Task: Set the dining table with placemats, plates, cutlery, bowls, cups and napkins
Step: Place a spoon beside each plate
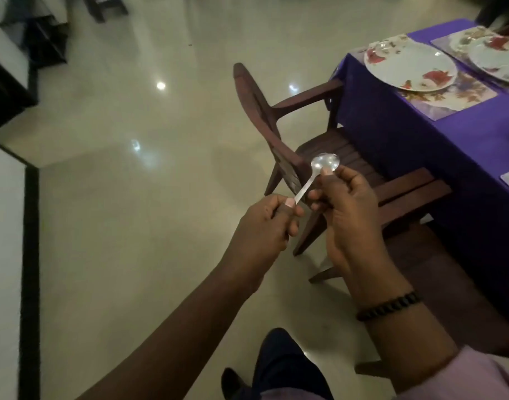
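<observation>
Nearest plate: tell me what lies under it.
The nearest plate sits on a floral placemat, over the purple tablecloth. Anything beneath the plate's centre is hidden.

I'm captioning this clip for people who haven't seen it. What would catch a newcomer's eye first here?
First, the metal spoon held in mid-air at the centre: the left hand grips its handle, the right hand pinches its bowl. Next, the floral plate on a placemat, at the upper right on the purple tablecloth. A dark wooden chair stands between.
</observation>
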